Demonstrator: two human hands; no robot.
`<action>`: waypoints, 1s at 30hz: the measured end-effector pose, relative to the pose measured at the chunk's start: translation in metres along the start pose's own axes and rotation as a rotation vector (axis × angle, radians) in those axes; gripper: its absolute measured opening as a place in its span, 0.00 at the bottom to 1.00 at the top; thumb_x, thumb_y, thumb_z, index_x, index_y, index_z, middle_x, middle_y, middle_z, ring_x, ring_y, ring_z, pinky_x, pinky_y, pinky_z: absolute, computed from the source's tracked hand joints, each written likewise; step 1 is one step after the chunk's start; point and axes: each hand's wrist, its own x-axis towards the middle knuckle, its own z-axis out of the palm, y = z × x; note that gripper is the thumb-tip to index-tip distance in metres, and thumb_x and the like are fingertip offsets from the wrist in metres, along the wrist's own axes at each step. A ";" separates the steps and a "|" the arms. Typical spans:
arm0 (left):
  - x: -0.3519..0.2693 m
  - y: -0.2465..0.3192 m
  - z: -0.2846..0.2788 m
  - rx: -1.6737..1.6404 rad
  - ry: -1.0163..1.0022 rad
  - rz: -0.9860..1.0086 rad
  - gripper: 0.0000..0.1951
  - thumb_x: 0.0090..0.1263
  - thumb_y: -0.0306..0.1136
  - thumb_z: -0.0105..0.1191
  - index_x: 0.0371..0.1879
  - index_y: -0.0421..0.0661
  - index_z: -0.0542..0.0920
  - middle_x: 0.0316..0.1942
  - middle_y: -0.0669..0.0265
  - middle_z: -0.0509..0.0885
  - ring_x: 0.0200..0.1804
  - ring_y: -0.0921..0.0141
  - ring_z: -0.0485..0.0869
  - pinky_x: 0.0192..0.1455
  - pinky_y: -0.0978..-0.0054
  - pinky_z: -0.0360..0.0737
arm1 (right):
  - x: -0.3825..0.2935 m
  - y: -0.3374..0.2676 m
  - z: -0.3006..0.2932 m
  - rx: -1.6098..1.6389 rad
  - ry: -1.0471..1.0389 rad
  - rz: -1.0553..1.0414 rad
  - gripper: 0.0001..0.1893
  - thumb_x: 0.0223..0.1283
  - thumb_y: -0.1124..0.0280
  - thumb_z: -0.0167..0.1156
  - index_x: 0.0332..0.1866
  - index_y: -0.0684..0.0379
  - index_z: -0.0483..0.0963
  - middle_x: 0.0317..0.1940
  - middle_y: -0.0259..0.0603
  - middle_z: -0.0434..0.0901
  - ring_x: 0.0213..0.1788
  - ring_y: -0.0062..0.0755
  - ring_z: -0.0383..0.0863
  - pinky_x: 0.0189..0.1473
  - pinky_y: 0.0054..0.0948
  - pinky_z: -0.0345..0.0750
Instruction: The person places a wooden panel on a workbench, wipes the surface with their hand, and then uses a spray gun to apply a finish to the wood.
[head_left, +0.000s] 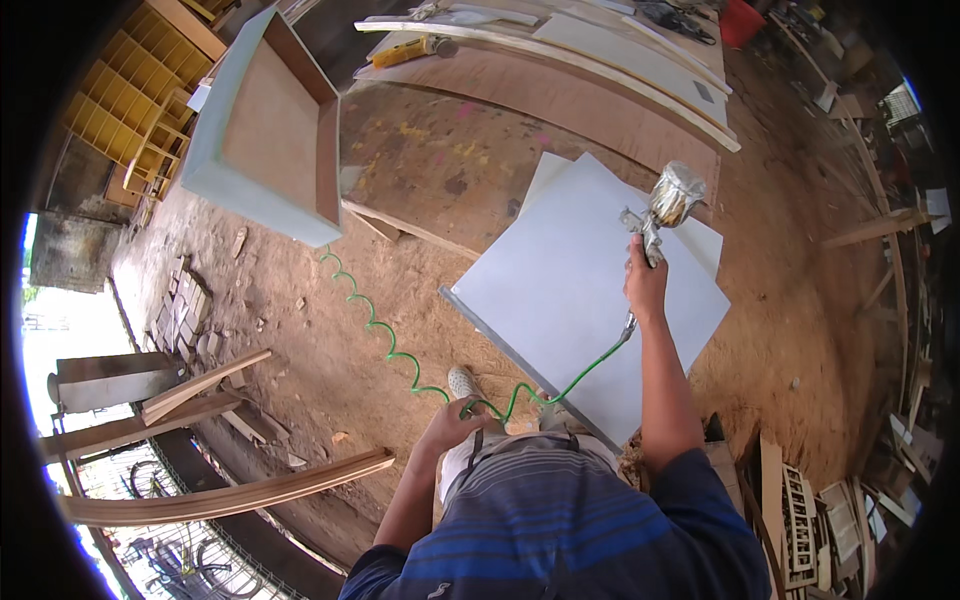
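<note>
My right hand (646, 281) grips a paint spray gun (643, 229) whose cup (677, 193) is wrapped in foil or plastic film. It is over a white-coated panel (555, 300) with a grey edge towards me. From the gun's handle a green coiled air hose (589, 369) runs down to my left hand (452, 426), which is closed around it at waist height. Beyond that hand the hose loops away to the far left, passing out of sight by a pale, open-fronted wooden box (262, 127) with a bare brown inside.
A paint-stained worktable (427, 157) stands ahead, with a yellow angle grinder (409, 51) and long boards (555, 64) at its far side. Stacked planks (232, 491) jut in at lower left. Broken bricks (182, 311) lie on the dirt floor. Wood scraps (840, 525) crowd the lower right.
</note>
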 end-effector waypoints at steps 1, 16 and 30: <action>0.000 -0.001 0.000 -0.014 -0.003 -0.017 0.19 0.66 0.46 0.67 0.47 0.45 0.87 0.40 0.55 0.90 0.47 0.60 0.88 0.52 0.63 0.81 | 0.002 -0.003 0.000 0.003 0.002 0.024 0.20 0.77 0.51 0.58 0.35 0.58 0.73 0.21 0.26 0.68 0.20 0.14 0.63 0.21 0.22 0.61; -0.009 -0.021 -0.042 -0.096 -0.037 0.116 0.21 0.65 0.50 0.69 0.42 0.42 0.86 0.26 0.65 0.83 0.31 0.73 0.79 0.37 0.67 0.76 | -0.002 0.053 0.031 -0.030 0.138 -0.212 0.22 0.77 0.47 0.56 0.48 0.60 0.76 0.25 0.30 0.74 0.15 0.13 0.60 0.15 0.21 0.58; -0.008 -0.097 -0.082 0.054 -0.060 0.054 0.23 0.64 0.51 0.69 0.43 0.41 0.87 0.31 0.59 0.87 0.36 0.67 0.84 0.43 0.65 0.79 | -0.131 0.055 0.063 0.046 0.011 0.050 0.19 0.75 0.48 0.60 0.42 0.56 0.76 0.18 0.25 0.69 0.14 0.13 0.64 0.15 0.20 0.60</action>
